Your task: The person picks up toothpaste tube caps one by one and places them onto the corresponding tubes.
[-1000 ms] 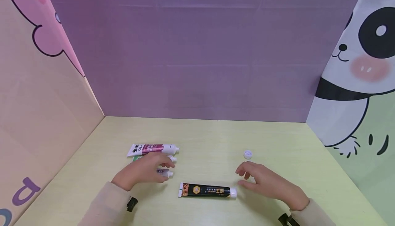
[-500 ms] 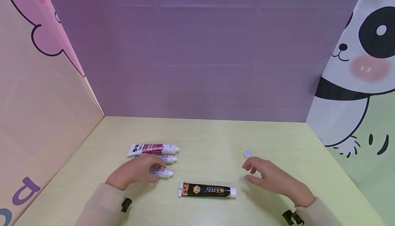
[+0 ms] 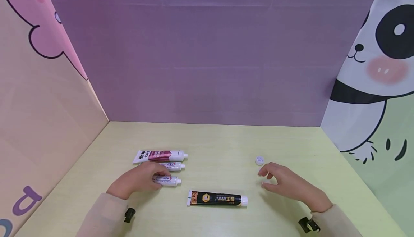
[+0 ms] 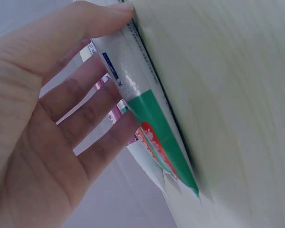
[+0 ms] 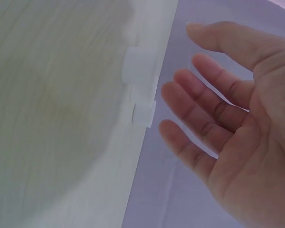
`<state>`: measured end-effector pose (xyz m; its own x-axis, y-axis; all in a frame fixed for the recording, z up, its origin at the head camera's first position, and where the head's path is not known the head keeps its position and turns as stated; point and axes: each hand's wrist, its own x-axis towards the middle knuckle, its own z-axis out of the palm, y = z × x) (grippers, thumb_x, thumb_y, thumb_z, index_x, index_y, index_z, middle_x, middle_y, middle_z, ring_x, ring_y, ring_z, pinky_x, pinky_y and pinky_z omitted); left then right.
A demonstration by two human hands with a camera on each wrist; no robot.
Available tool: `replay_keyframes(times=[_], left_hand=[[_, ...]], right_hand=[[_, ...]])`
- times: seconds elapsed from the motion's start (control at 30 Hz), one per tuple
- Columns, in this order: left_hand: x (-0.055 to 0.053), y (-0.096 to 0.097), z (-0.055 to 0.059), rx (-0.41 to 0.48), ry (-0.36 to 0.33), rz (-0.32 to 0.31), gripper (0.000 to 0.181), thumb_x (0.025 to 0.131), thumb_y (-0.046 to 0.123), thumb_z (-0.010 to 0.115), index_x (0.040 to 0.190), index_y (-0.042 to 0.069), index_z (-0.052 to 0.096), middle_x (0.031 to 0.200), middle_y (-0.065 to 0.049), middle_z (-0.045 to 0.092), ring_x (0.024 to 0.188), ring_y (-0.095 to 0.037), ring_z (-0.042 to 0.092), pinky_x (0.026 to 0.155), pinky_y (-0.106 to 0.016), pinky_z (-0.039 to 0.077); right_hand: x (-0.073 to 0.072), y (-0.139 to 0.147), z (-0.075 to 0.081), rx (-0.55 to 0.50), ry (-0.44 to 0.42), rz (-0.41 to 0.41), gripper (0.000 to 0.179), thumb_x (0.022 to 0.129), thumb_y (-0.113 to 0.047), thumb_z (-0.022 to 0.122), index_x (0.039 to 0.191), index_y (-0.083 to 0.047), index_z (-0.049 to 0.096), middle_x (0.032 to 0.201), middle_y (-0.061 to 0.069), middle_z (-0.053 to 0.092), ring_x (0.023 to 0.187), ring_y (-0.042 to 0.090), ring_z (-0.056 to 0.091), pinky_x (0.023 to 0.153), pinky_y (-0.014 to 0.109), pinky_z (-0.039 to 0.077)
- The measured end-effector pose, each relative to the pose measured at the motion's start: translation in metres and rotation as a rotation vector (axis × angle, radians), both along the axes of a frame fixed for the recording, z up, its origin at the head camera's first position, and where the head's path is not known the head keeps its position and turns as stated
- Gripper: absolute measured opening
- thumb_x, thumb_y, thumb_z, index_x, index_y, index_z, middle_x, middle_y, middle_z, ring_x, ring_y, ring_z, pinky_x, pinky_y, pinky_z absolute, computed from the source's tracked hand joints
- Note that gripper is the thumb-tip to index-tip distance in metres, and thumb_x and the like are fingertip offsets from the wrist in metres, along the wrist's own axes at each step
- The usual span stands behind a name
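Toward the left edge of the desk, the left hand straddles the tail half of the nearest tube, thumb and fingers parted around its two long sides; whether they touch it cannot be told. That spread suits a long, flat body that can be taken across its width. Behind it lie the middle tube, partly covered by the hand, and the maroon-and-white tube, closest of the three to the far edge. All three point their narrow necks toward the right edge, roughly side by side, so each neck stays accessible; lying flat probably keeps them from rolling.

Midway between the side edges, nearer the front, lies the black tube, apart from the row and wearing a white cap.

Toward the right edge, the farther cap and the nearer cap sit loose, likely off the bare-looking necks. The right hand is beside them, its fingers loosely bent and apart from the thumb, holding nothing.
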<state>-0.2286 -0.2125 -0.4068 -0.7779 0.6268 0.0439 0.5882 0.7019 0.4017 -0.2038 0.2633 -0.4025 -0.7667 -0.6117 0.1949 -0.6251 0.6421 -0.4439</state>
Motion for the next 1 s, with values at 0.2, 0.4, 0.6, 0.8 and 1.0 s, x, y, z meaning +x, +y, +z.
replay_keyframes(times=[0.2,0.4,0.6,0.8,1.0], left_hand=[[0.0007,-0.0011,0.0008,0.007,0.002,-0.009,0.030,0.078,0.004,0.081,0.105,0.013,0.074,0.103,0.005,0.068,0.093,-0.013,0.059,0.085,-0.038,0.051],[0.0010,-0.0018,0.0005,0.013,0.016,-0.015,0.029,0.079,0.006,0.081,0.105,0.013,0.071,0.104,0.006,0.065,0.093,-0.013,0.057,0.086,-0.039,0.051],[0.0015,-0.0026,0.0008,0.044,0.024,-0.027,0.028,0.081,0.006,0.080,0.105,0.015,0.070,0.097,0.010,0.060,0.087,-0.010,0.053,0.079,-0.033,0.049],[0.0014,-0.0021,0.0016,0.050,0.046,-0.034,0.027,0.081,0.005,0.078,0.105,0.015,0.070,0.099,0.011,0.061,0.088,-0.010,0.053,0.080,-0.034,0.049],[0.0021,-0.0011,0.0041,0.064,0.082,-0.062,0.027,0.080,0.003,0.076,0.104,0.015,0.070,0.096,0.012,0.060,0.086,-0.009,0.052,0.079,-0.033,0.048]], right_hand=[[-0.0026,0.0023,-0.0015,0.012,-0.036,0.002,0.028,0.086,-0.016,0.079,0.108,-0.006,0.064,0.106,0.002,0.064,0.089,0.020,0.062,0.081,0.035,0.053],[-0.0033,0.0039,-0.0034,0.031,-0.064,-0.016,0.028,0.086,-0.016,0.079,0.107,-0.006,0.064,0.105,0.000,0.063,0.089,0.018,0.062,0.080,0.035,0.053],[-0.0034,0.0048,-0.0044,0.037,-0.097,-0.033,0.027,0.084,-0.015,0.079,0.105,-0.007,0.065,0.104,-0.003,0.062,0.089,0.016,0.062,0.081,0.035,0.052],[-0.0040,0.0062,-0.0059,0.037,-0.114,-0.029,0.027,0.083,-0.012,0.079,0.105,-0.008,0.064,0.105,-0.003,0.062,0.089,0.016,0.063,0.080,0.034,0.052],[-0.0059,0.0076,-0.0080,0.042,-0.120,-0.025,0.027,0.081,-0.010,0.080,0.103,-0.008,0.065,0.103,-0.004,0.062,0.086,0.012,0.062,0.078,0.032,0.052]])
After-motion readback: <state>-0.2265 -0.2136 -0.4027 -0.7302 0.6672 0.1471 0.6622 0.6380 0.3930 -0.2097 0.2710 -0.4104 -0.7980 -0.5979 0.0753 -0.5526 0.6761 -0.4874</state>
